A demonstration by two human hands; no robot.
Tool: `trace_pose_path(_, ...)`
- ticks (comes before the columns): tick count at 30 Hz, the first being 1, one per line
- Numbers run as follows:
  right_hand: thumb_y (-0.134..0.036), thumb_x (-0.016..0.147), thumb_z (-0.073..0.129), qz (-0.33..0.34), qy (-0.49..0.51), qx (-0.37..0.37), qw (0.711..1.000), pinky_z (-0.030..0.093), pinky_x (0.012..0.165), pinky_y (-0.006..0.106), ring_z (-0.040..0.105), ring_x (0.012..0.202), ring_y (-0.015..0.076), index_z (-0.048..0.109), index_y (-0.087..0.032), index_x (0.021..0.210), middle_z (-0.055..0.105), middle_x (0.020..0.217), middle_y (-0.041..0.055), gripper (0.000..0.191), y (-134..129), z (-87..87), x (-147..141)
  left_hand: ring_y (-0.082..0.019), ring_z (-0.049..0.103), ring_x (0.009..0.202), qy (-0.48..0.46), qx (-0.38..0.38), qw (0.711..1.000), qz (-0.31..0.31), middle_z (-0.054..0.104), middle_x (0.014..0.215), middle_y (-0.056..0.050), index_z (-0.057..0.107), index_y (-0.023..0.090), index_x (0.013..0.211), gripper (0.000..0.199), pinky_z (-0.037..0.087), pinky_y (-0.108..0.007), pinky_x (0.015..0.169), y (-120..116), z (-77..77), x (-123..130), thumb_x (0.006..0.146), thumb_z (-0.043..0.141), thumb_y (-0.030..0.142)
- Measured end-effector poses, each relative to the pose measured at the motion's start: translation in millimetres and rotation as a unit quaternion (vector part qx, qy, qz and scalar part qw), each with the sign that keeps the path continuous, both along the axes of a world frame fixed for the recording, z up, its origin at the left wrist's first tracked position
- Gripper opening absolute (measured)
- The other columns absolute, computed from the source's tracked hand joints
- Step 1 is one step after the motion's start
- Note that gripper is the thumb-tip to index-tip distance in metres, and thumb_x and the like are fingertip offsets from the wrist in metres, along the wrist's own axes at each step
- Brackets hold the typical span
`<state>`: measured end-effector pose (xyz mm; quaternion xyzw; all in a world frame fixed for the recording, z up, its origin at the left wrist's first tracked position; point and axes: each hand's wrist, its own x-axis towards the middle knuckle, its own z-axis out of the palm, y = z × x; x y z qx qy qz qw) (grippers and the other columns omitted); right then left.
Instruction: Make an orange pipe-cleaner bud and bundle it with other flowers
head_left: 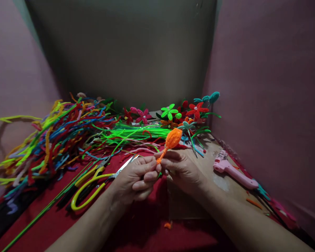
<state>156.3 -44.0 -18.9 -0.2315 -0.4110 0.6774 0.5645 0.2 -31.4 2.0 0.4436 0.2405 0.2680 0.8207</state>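
Observation:
An orange fuzzy bud-shaped piece (173, 138) points up and to the right, its thin twisted stem running down between my hands. My left hand (143, 176) pinches the lower end of that stem, fingers curled. From the right, my right hand (182, 170) closes its fingertips on the same stem just beneath the bud. The two hands meet at the stem's base, where a bit of green shows below the fingers. Yellow-handled scissors (90, 194) lie beside my left hand, blades partly behind it, next to yellow-and-black pliers (88, 176).
A large heap of coloured pipe cleaners (57, 140) spreads at the left. Green stems (144, 132) lie at the back, near fuzzy flowers (169, 112). A pink glue gun (235, 171) rests on a brown board (207, 168) at the right. Orange scraps (168, 225) dot the red cloth (136, 227).

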Motion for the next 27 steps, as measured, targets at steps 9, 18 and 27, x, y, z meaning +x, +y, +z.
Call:
trace_pose_path(9, -0.013, 0.060, 0.073, -0.087, 0.024, -0.003, 0.996, 0.043, 0.071, 0.026, 0.056, 0.068, 0.0114, 0.071, -0.018, 0.067, 0.067, 0.069, -0.0011, 0.009, -2, 0.6, -3, -0.007, 0.044, 0.047, 0.275, 0.429, 0.820, 0.260, 0.050, 0.056, 0.003, 0.062, 0.017, 0.079, 0.014, 0.035, -0.017, 0.045, -13, -0.7, 14, 0.078, 0.057, 0.030)
trace_pose_path(18, -0.019, 0.072, 0.066, -0.043, -0.071, 0.067, 0.994, 0.040, 0.075, 0.029, 0.055, 0.078, 0.0146, 0.072, -0.017, 0.075, 0.064, 0.075, 0.0015, 0.007, -5, 4.8, 2, -0.001, 0.018, 0.028, 0.115, 0.102, 0.982, 0.113, 0.043, 0.046, 0.008, 0.050, 0.018, 0.068, 0.021, 0.017, -0.014, 0.027, -9, 4.7, 8, 0.080, 0.055, 0.035)
trace_pose_path(27, -0.016, 0.068, 0.068, -0.050, 0.004, 0.019, 0.999, 0.038, 0.062, 0.023, 0.049, 0.061, 0.0088, 0.069, -0.015, 0.066, 0.060, 0.063, -0.0019, 0.003, -3, -0.3, -1, -0.004, 0.033, 0.032, 0.200, 0.239, 0.944, 0.108, 0.048, 0.052, 0.005, 0.053, 0.017, 0.073, 0.024, 0.027, -0.016, 0.032, -8, 2.6, 8, 0.083, 0.049, 0.038)
